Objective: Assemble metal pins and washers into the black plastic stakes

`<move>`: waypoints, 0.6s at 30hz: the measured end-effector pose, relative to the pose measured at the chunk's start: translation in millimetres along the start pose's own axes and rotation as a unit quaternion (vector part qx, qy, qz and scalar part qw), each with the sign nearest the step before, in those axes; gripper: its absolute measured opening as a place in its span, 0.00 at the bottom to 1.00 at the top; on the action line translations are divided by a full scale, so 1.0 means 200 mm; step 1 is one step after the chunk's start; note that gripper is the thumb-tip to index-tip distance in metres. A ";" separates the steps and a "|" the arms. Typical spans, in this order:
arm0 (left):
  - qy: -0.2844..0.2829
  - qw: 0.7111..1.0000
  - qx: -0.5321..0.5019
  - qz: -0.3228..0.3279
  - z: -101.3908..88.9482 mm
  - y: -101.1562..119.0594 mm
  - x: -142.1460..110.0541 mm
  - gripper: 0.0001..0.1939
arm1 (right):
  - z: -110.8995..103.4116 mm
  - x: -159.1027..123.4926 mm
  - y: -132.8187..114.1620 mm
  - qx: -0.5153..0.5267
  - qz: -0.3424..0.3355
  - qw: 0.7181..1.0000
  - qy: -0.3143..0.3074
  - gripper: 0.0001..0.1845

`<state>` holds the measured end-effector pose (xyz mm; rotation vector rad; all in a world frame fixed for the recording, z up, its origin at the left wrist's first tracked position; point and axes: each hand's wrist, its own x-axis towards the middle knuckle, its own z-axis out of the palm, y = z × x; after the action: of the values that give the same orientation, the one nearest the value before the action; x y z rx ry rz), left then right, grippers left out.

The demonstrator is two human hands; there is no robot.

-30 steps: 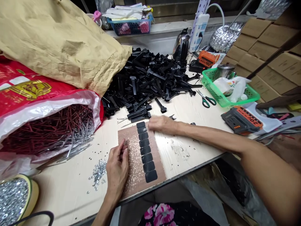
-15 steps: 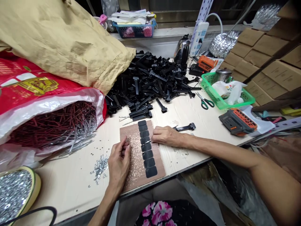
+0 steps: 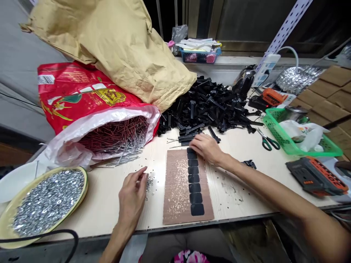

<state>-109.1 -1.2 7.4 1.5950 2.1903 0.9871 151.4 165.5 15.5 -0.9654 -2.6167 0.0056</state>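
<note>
My left hand (image 3: 133,197) is closed, thumb and forefinger close together, over a small pile of metal washers (image 3: 149,183). Anything in its fingertips is too small to make out. Beyond the brown board's far end, my right hand (image 3: 207,148) curls its fingers downward beside black plastic parts (image 3: 185,139) with thin metal rods. What those fingers grip is hidden. On the speckled brown board (image 3: 175,215) lies a column of several black rounded-square pieces (image 3: 195,188); the hand partly covers the farthest one.
A red sack (image 3: 95,86) spills metal rods (image 3: 117,135) at the left, below a paper sack (image 3: 128,54). A bowl of washers (image 3: 52,201) stands nearer. Behind lies a heap of black parts (image 3: 211,104). Scissors (image 3: 267,140), a green basket (image 3: 301,151) and a battery (image 3: 315,175) sit right.
The view has swung left. My left hand has gone from the board's left edge to the washer pile. My right hand has moved from the column's middle to its far end.
</note>
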 end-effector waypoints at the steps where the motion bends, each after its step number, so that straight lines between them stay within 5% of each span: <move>1: 0.000 1.000 0.009 0.021 0.00 0.01 0.05 0.21 | 0.04 0.09 -0.02 -0.015 -0.006 1.000 -0.018 0.12; 5: 0.005 0.997 0.044 0.063 -0.04 -0.02 0.16 0.19 | 0.20 0.33 -0.07 -0.044 -0.041 0.993 -0.097 0.11; 10: -0.026 0.995 0.081 0.058 -0.14 -0.21 0.06 0.18 | 0.27 0.37 -0.08 -0.068 -0.088 0.987 -0.118 0.12; 13: -0.033 0.993 0.081 0.079 -0.15 -0.25 -0.01 0.18 | 0.22 0.35 -0.08 -0.060 -0.074 0.993 -0.075 0.13; 18: -0.042 0.980 0.116 0.156 -0.07 -0.17 0.00 0.16 | 0.04 0.29 -0.06 0.120 0.046 0.985 0.111 0.10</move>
<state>-141.7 -12.4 -4.6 2.0938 2.1030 0.7419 99.3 193.4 28.7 -0.9419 -2.3032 0.2197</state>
